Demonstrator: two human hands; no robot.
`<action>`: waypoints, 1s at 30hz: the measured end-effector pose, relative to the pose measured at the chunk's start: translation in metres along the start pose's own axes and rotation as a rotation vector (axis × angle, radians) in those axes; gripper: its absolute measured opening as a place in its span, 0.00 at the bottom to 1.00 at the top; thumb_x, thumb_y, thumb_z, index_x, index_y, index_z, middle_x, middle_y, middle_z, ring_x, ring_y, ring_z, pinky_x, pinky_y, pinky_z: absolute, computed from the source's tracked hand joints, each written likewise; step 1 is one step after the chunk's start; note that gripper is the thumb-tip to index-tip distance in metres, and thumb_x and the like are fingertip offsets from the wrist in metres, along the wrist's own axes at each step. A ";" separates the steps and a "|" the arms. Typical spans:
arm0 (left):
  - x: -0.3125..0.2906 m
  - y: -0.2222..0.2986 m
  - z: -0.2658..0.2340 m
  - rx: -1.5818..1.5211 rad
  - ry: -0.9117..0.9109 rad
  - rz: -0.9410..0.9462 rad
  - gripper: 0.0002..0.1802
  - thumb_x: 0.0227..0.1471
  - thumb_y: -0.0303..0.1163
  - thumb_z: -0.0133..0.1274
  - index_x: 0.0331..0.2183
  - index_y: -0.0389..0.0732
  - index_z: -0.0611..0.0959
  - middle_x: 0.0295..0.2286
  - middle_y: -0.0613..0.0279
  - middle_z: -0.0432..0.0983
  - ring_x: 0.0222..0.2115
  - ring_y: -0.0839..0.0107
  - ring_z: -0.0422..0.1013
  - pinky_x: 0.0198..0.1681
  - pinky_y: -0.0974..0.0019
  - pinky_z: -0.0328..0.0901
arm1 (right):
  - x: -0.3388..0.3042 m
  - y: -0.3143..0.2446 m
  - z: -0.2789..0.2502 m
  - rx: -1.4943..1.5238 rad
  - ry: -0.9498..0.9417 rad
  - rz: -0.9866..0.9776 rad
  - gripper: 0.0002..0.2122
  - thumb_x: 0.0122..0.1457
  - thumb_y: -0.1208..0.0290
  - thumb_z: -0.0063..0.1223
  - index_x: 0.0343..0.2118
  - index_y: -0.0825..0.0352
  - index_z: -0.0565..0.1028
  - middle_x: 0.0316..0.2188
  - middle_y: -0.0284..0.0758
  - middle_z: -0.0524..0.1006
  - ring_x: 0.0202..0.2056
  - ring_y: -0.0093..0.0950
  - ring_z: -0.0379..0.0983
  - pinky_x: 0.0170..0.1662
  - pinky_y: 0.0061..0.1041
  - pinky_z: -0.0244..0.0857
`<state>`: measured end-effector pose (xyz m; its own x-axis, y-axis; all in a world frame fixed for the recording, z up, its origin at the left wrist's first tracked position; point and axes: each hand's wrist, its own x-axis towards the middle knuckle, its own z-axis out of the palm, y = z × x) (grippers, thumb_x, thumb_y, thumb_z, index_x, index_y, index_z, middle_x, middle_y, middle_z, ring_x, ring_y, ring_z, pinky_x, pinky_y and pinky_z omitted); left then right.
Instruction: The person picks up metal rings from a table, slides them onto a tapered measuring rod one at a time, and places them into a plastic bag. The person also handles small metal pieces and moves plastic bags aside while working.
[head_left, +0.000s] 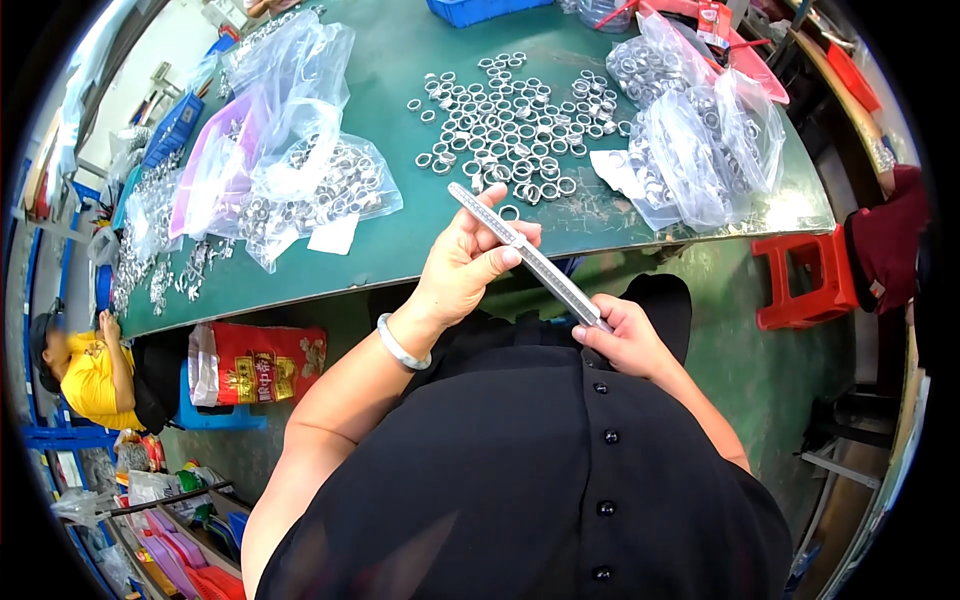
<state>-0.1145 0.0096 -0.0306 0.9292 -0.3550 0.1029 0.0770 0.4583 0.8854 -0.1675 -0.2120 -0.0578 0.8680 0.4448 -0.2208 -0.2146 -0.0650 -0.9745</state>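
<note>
A long, narrow metal stick slants over the near edge of the green table, its tip toward 11 o'clock. The left hand wraps its upper half, thumb pressed on it; the right hand pinches its lower end at 4 o'clock. Loose metal rings lie at 12 o'clock, clear bags of rings at 2 o'clock, a red stool at 3 o'clock.
</note>
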 end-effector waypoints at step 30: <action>0.004 0.197 -0.144 1.343 0.561 0.118 0.09 0.41 0.27 0.53 0.29 0.36 0.78 0.22 0.65 0.69 0.22 0.77 0.64 0.26 0.74 0.61 | 0.056 -0.039 0.011 0.016 0.045 0.100 0.07 0.47 0.77 0.52 0.20 0.64 0.65 0.13 0.21 0.63 0.14 0.10 0.54 0.16 0.12 0.48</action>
<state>-0.0438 0.2163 0.0787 0.9462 0.1318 0.2955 -0.1046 -0.7397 0.6648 -0.1159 -0.1749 -0.0316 0.8611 0.3961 -0.3187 -0.3077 -0.0929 -0.9469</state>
